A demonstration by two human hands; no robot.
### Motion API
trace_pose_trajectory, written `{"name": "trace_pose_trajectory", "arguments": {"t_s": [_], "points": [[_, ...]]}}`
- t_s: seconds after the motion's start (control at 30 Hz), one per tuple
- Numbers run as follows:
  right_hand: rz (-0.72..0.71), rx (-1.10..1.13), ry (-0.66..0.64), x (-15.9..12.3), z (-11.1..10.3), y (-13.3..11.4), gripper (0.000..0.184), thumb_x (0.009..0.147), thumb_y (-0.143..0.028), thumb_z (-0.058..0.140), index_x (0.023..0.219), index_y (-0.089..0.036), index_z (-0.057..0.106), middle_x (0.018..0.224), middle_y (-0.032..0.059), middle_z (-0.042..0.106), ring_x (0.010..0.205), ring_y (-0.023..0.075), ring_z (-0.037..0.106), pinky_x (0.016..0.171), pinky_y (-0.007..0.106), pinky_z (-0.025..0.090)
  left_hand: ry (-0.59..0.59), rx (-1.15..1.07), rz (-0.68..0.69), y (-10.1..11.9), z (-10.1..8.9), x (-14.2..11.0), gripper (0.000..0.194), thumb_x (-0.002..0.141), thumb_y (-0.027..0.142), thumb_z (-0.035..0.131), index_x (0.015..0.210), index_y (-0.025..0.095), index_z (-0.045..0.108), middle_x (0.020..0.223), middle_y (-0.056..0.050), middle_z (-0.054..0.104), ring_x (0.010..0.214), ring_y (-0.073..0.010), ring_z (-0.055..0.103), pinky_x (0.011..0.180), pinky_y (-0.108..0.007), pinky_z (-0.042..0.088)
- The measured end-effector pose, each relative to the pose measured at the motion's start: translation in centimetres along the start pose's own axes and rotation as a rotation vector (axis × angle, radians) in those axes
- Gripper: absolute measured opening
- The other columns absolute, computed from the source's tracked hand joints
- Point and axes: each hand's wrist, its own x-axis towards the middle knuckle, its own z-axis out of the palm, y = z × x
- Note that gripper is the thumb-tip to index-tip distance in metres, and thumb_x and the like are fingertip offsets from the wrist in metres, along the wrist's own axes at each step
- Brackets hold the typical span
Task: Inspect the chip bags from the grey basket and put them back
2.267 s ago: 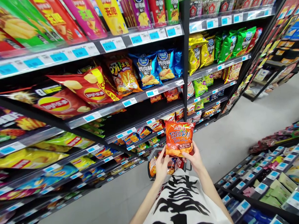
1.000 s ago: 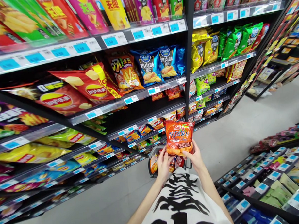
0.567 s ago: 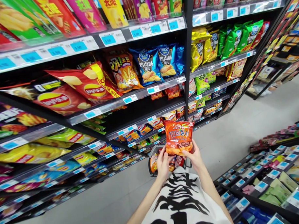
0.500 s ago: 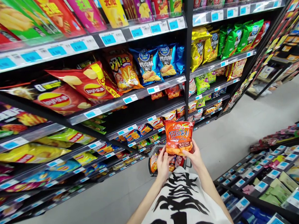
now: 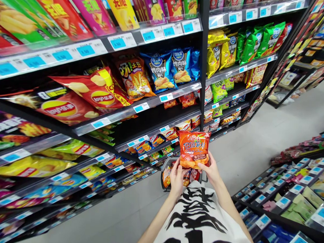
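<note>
Pinching its lower corners between thumbs and partly hidden fingers, the left hand (image 5: 177, 178) and right hand (image 5: 210, 170) hold the orange chip bag (image 5: 194, 150), with the basket (image 5: 165, 188) of packets (image 5: 166, 179) below. Either grip loosening could tip or drop the bag, while squeezing harder could crush its chips; a sideways swing might brush the shelf (image 5: 178, 123) beyond.

Bright, even white light, seemingly from overhead, pales the grey floor (image 5: 238, 145) and leaves the black middle shelf (image 5: 148, 119) in shadow. Glare streaks the clear shelf-edge strip (image 5: 125, 113) above it. Wide-angle distortion stretches and blurs the green chip packs (image 5: 19, 20) at upper left, while the tomato-flavor potato chip bag (image 5: 194, 149) looks sharper (its finer lettering is smeared).
</note>
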Motion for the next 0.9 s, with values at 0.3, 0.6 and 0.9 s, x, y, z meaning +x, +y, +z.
{"name": "trace_pose_trajectory", "arguments": {"t_s": [0.3, 0.6, 0.9], "points": [[0.001, -0.007, -0.007, 0.00, 0.03, -0.04, 0.088, 0.066, -0.034, 0.100, 0.141, -0.029, 0.054, 0.107, 0.0019, 0.077, 0.054, 0.0105, 0.060, 0.042, 0.023, 0.050, 0.018, -0.003, -0.002, 0.05, 0.10, -0.03, 0.068, 0.084, 0.058, 0.085, 0.141, 0.022, 0.071, 0.153, -0.017, 0.065, 0.108, -0.0232, 0.078, 0.095, -0.034, 0.064], [0.008, 0.005, -0.029, -0.06, -0.01, -0.12, 0.090, 0.067, -0.032, 0.100, 0.143, -0.030, 0.053, 0.101, 0.0011, 0.077, 0.054, 0.0119, 0.062, 0.042, 0.023, 0.050, 0.009, -0.019, 0.000, 0.18, 0.18, -0.17, 0.068, 0.087, 0.056, 0.083, 0.145, 0.022, 0.068, 0.139, -0.017, 0.074, 0.100, -0.0208, 0.079, 0.093, -0.034, 0.064], [0.019, -0.007, -0.009, -0.04, -0.14, 0.09, 0.096, 0.065, -0.033, 0.100, 0.147, -0.030, 0.051, 0.104, 0.0020, 0.077, 0.055, 0.0134, 0.064, 0.044, 0.025, 0.052, 0.045, -0.020, -0.004, -0.29, -0.11, 0.07, 0.069, 0.085, 0.057, 0.085, 0.143, 0.021, 0.070, 0.135, -0.016, 0.076, 0.089, -0.0180, 0.080, 0.090, -0.034, 0.064]]}}
